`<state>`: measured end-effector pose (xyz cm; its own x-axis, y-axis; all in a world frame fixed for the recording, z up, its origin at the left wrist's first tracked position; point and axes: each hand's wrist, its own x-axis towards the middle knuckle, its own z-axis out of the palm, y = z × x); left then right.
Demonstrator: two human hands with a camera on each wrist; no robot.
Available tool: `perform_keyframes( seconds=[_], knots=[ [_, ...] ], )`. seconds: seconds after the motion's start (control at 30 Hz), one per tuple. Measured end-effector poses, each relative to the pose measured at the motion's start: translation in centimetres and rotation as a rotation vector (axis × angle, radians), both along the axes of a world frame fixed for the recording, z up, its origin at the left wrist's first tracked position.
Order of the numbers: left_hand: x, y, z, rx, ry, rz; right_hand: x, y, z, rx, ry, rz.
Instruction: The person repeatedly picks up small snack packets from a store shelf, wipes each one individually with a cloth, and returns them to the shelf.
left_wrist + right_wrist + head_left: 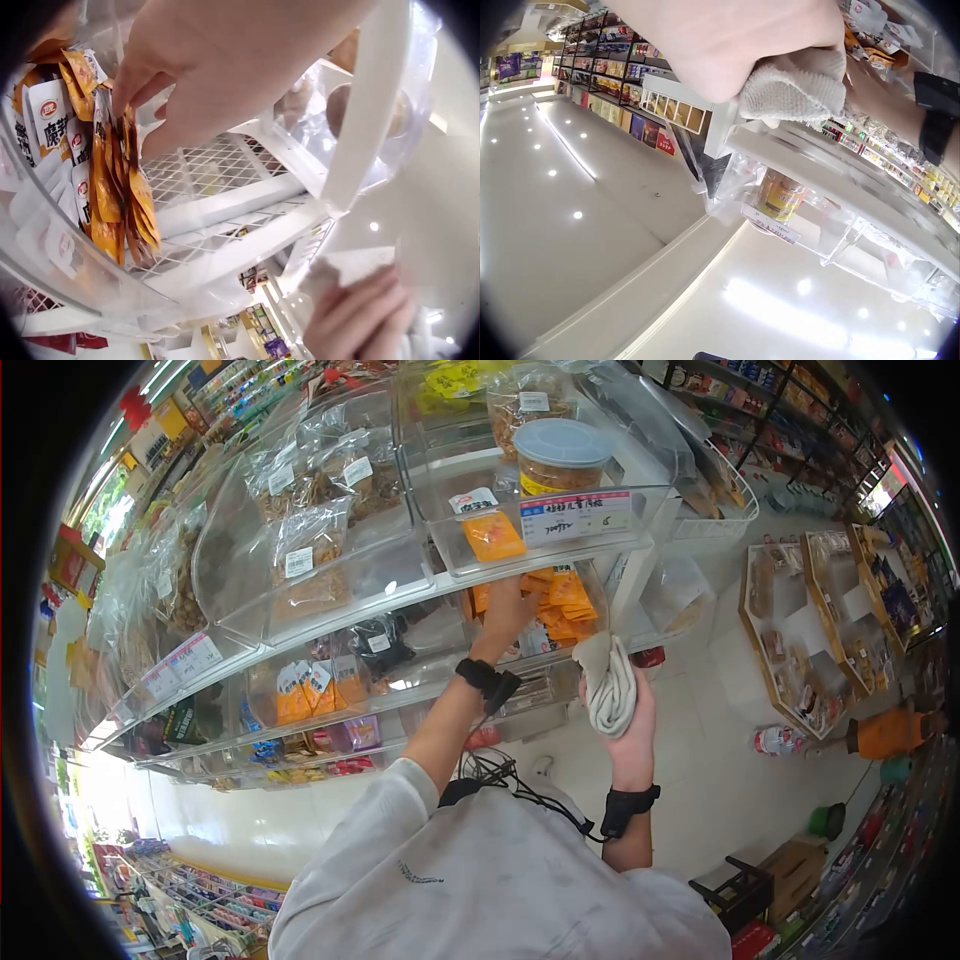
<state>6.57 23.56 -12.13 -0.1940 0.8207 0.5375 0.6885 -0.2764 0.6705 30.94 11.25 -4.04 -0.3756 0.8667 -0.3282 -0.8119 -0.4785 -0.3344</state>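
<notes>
My left hand (508, 616) reaches into a clear bin (603, 605) of orange snack packets (570, 595) on the lower shelf. In the left wrist view, fingers and thumb of the left hand (202, 75) pinch the top of a row of upright orange packets (139, 202). White-and-orange packets (51, 124) stand packed beside that row. To the right of the bin, my right hand (630, 735) grips a folded whitish cloth (612, 695). The knit cloth (795, 90) pokes out from under the right hand (742, 37) in the right wrist view.
Above the bin, an upper clear tray holds a blue-lidded tub (562, 450), an orange packet (493, 536) and a price card (575, 517). Bagged dried goods (310, 560) fill trays to the left. Wooden display boxes (790, 630) stand at the right, near a bottle pack (778, 740).
</notes>
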Motion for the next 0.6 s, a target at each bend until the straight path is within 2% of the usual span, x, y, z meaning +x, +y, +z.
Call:
perform_keyframes(
  seconds=[0.07,0.1,0.2,0.3,0.4,0.5,0.6],
  knots=[
    [-1.1,3.3,-3.5,0.1,-0.067,0.011,0.3,-0.1,0.3,-0.005,-0.055,-0.013],
    [-1.0,3.5,-3.3,0.153,-0.106,0.026,0.6,-0.3,0.3,-0.012,-0.088,-0.021],
    [-0.9,2.9,-2.8,-0.07,-0.23,0.053,0.9,-0.1,0.4,-0.011,-0.103,-0.045],
    [-1.1,2.7,-3.2,-0.118,-0.243,0.091,0.7,-0.1,0.4,-0.04,-0.151,-0.059],
    [-1.9,2.7,-4.3,-0.051,-0.158,0.086,0.7,0.9,-0.9,0.143,-0.316,-0.019],
    [-1.1,-2.6,1.2,-0.21,-0.269,0.022,-0.4,1.7,-1.2,0.206,-0.346,-0.09],
    [-0.7,-7.6,6.1,-0.408,-0.439,-0.122,-2.3,2.3,-1.5,0.172,-0.248,-0.086]
  ],
)
